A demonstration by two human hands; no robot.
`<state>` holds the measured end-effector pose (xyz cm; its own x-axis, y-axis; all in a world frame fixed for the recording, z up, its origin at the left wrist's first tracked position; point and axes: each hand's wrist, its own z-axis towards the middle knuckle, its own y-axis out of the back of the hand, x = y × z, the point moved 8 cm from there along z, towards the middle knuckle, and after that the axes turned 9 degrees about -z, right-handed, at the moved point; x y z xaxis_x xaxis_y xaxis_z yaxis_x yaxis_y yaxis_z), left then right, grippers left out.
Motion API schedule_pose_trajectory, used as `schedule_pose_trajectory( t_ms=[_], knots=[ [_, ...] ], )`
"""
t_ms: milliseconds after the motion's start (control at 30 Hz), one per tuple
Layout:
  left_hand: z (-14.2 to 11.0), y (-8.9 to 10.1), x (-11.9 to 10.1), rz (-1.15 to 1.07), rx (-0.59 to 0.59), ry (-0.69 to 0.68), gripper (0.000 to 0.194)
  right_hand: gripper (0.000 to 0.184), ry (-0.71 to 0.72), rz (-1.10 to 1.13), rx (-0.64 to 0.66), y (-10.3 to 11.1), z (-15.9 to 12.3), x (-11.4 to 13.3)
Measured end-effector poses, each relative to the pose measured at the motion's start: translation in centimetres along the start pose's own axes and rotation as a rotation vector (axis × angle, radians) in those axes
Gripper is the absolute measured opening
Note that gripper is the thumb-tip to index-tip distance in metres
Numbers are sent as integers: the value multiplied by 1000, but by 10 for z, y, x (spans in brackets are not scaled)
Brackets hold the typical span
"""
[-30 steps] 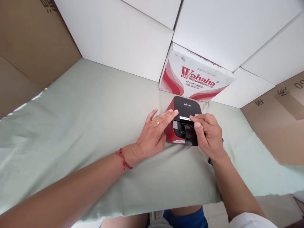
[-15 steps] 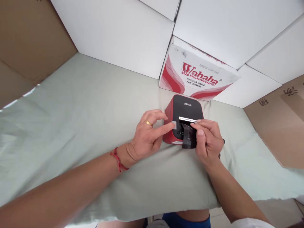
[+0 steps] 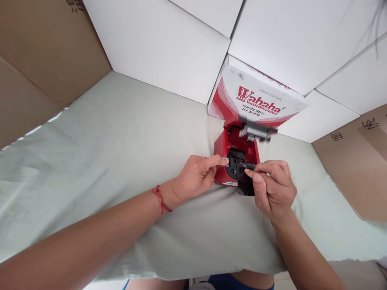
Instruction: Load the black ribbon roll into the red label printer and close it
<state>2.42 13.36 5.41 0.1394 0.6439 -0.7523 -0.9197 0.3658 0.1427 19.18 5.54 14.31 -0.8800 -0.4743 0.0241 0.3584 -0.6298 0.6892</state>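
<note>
A small red machine with a black top, which looks like a label printer, stands on the cloth with its lid raised and blurred, so its dark inside shows. From its front hangs a glossy black strip. My right hand pinches this strip at its right edge between thumb and fingers, by the front opening. At the machine's left front rim, my left hand has its index finger stretched onto the edge near a small grey piece of tape. Its other fingers are curled and touch no visible object.
A pale green cloth covers the table. Directly behind the machine stands a white and red Wahaha water carton. White boxes line the back, with brown cardboard at left and right.
The machine's lid has swung up from closed and now stands open toward the back. My left index finger stays at the left rim while its other fingers have curled in. My right hand keeps the strip.
</note>
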Motion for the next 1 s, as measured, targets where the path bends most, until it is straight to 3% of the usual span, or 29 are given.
schedule_pose_trajectory(
  t_ms=[67, 167, 267, 333, 400, 467, 633, 700, 767, 900, 1000],
  knots=[
    [0, -3, -1, 16, 16, -11, 46, 24, -55, 104, 99, 0, 9, -6],
    [-3, -6, -3, 77, 44, -54, 47, 32, -279, 210, 325, -7, 27, -32],
    [-5, -8, -5, 194, 52, -102, 44, 31, -384, 88, 581, -25, 48, -54],
    [-6, -9, -4, 265, 64, -109, 43, 26, -318, -98, 818, -47, 57, -59],
    [-6, -11, -2, 317, 81, -108, 43, 32, -222, -308, 1050, -70, 58, -62],
    [-6, -14, -1, 351, 106, -102, 45, 33, -143, -434, 1204, -91, 59, -62],
    [-5, -18, 3, 398, 153, -84, 48, 17, -85, -429, 1304, -116, 62, -54],
    [-5, -18, 3, 406, 161, -83, 49, 19, -95, -426, 1287, -107, 63, -54],
    [-4, -18, 5, 424, 180, -51, 53, 25, -160, -366, 1171, -81, 68, -56],
    [-3, -18, 6, 422, 199, -25, 52, 39, -343, -118, 853, 9, 64, -75],
    [-1, -18, 5, 421, 177, -13, 56, 51, -569, 19, 881, 55, 27, -106]
  ],
)
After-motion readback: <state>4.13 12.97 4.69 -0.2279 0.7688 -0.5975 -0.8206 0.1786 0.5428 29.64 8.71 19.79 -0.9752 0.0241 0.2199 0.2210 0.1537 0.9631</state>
